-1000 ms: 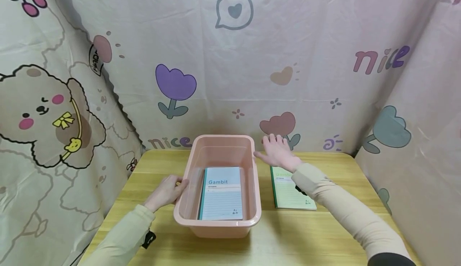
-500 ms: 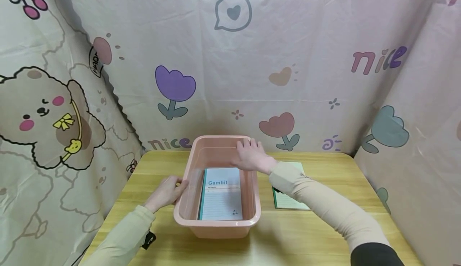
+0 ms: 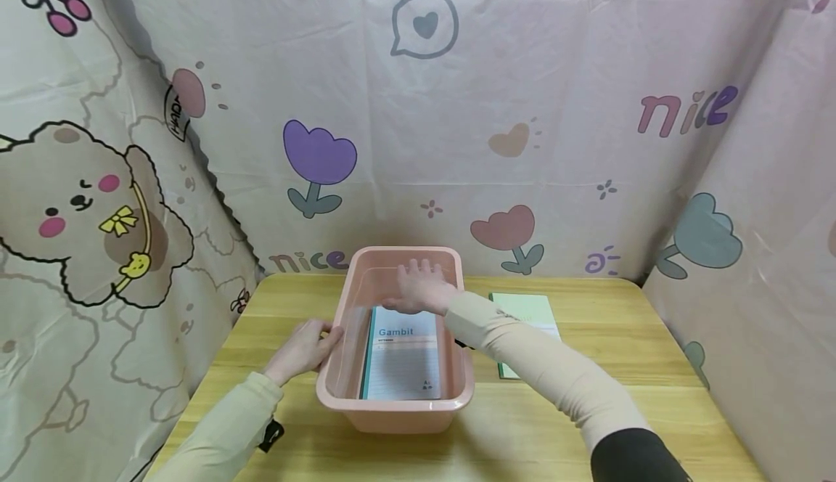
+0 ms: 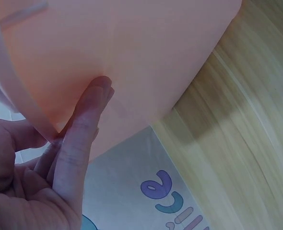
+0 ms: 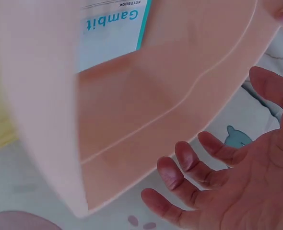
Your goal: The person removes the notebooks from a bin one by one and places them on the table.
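Note:
A pink plastic basin (image 3: 398, 417) stands on the table with a blue-covered notebook (image 3: 401, 366), printed "Gambit", lying inside it. On the basin's left rim my left hand (image 3: 302, 351) grips the edge, thumb on the inner side and fingers against the outer wall, as the left wrist view shows. My right hand (image 3: 421, 289) is spread over the far part of the basin, fingers apart and holding nothing. It overlaps the notebook's top edge in the head view. In the right wrist view the basin wall (image 5: 146, 96) and the notebook (image 5: 115, 33) show beyond the fingers.
A green notebook (image 3: 529, 311) lies on the wooden table (image 3: 588, 337) right of the basin, partly covered by my right forearm. A patterned cloth (image 3: 418, 104) hangs behind the table and along both sides.
My right hand has moved left, from beside the basin's right rim above the green notebook to over the basin's inside. My left hand keeps its grip on the rim.

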Tool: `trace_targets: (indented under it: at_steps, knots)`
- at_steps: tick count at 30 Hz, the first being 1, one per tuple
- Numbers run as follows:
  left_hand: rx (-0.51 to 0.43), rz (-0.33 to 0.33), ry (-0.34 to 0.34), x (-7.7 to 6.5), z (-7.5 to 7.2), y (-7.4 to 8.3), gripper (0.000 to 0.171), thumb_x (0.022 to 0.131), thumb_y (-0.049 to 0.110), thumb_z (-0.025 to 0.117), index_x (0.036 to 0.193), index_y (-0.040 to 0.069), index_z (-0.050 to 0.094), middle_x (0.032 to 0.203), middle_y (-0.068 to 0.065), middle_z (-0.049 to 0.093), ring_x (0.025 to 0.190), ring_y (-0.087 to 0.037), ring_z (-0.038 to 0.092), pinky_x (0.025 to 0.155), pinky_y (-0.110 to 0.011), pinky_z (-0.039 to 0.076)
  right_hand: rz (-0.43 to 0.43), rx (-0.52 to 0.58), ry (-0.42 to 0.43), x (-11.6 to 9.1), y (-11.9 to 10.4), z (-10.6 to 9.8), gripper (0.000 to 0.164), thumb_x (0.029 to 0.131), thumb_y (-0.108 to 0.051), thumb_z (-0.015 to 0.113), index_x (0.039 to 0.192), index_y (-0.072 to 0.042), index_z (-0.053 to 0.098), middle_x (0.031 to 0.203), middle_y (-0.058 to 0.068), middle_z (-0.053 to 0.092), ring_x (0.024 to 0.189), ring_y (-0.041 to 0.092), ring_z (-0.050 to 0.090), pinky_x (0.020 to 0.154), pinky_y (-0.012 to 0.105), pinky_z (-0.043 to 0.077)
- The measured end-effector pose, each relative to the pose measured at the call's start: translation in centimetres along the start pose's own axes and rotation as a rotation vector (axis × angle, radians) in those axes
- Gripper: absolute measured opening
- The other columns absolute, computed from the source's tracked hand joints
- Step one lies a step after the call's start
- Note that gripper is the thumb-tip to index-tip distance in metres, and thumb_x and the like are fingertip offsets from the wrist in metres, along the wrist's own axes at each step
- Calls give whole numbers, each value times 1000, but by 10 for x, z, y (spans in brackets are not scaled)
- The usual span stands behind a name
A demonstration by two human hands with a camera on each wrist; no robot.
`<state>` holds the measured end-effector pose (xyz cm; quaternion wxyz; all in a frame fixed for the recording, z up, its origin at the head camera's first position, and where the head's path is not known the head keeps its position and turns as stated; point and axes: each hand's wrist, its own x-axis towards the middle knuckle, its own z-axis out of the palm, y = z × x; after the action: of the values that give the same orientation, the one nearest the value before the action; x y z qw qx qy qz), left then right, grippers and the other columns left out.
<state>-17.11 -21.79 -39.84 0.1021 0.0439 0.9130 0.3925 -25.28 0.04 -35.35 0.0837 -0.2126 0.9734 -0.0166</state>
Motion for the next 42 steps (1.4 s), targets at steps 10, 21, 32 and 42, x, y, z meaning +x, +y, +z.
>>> trace_targets:
  at_steps: [10, 21, 32, 42]
  knots:
    - [-2, -1, 12, 0, 1, 0, 36, 104, 15, 49, 119, -14, 63, 80, -14, 72, 61, -18, 71, 53, -30, 59, 56, 18, -27, 22, -16, 22, 83, 92, -63, 57, 153, -10, 38, 157, 16, 40, 143, 37, 39, 118, 54, 34]
    - [5, -20, 19, -1, 1, 0, 36, 104, 15, 49, 120, -14, 63, 80, -14, 72, 60, -18, 70, 53, -31, 59, 125, 89, -53, 46, -22, 55, 81, 89, -64, 62, 147, -11, 43, 149, 15, 46, 136, 35, 44, 111, 53, 39]
    - [36, 7, 43, -1, 2, 4, 33, 104, 16, 52, 113, -12, 67, 79, -15, 72, 59, -17, 69, 51, -30, 57, 118, 232, -84, 71, -23, 96, 86, 92, -56, 64, 155, -8, 29, 162, 16, 31, 151, 37, 28, 123, 56, 28]
    - [31, -3, 32, -1, 2, 2, 36, 105, 18, 50, 119, -12, 65, 79, -13, 72, 58, -17, 69, 51, -31, 57, 142, 410, -112, 74, -23, 119, 102, 84, -57, 74, 159, -10, 23, 167, 17, 22, 155, 36, 21, 127, 52, 22]
